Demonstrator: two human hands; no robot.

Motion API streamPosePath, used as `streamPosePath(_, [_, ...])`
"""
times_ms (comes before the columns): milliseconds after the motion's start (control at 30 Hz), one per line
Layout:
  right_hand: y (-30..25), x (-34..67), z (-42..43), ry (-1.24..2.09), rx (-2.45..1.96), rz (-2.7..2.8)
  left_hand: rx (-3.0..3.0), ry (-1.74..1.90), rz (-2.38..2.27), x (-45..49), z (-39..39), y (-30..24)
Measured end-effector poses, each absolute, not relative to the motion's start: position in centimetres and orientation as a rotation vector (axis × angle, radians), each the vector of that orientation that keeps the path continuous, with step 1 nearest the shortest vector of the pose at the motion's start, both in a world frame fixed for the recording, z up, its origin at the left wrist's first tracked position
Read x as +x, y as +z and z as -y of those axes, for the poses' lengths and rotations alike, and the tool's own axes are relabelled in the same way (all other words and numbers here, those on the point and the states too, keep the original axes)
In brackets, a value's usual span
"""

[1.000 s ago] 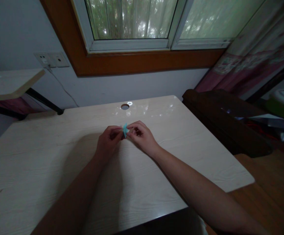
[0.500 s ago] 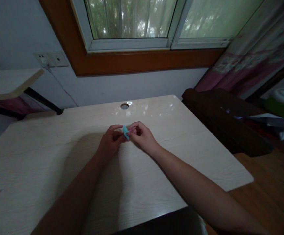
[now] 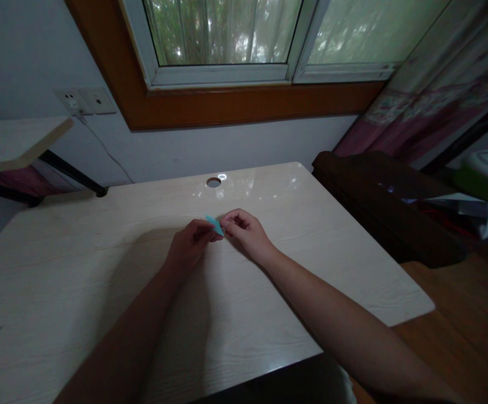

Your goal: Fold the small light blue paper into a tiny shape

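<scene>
A small folded piece of turquoise paper is raised at the middle of the pale wood-grain table. My left hand pinches it from the left, its thumb and fingers pressed together at the paper's lower side. Close by on the right is my right hand, thumb and forefinger drawn together beside the paper's right edge. Whether those fingertips touch the paper or hold a bit of it is too small to tell.
A round cable hole lies near the table's back edge. At the left, a raised shelf stands on black legs. A dark wooden piece of furniture is beyond the table's right edge, and a window is behind.
The paper has turned to lean further left, and more of its flat face shows. My right thumb has come off its face to the right edge. My left forefinger has curled down.
</scene>
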State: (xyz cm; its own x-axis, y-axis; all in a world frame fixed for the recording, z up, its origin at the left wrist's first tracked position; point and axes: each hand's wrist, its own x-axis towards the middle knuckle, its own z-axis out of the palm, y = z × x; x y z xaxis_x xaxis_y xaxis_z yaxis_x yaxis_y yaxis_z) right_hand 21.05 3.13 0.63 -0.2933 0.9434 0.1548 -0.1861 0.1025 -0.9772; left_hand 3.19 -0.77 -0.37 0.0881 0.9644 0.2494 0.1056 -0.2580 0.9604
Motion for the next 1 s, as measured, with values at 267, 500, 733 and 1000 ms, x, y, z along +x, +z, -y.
streamPosePath(267, [-0.1, 21.0, -3.5, 1.552, -0.739, 1.314, 1.554, 1.33, -1.125, 3.2, 0.8, -0.5])
streamPosePath(500, [-0.3, 21.1, -3.7, 1.619, -0.719, 1.323, 1.622, 1.272, -1.166, 3.0, 1.0, -0.3])
streamPosePath(733, [-0.4, 20.9, -3.7, 1.699, -0.672, 1.256, 1.498, 1.32, -1.036, 3.2, 0.7, -1.1])
streamPosePath(1000, [-0.5, 20.9, -3.8, 1.657, -0.72, 1.283, 1.505, 1.298, -1.035, 3.4, 0.7, -0.9])
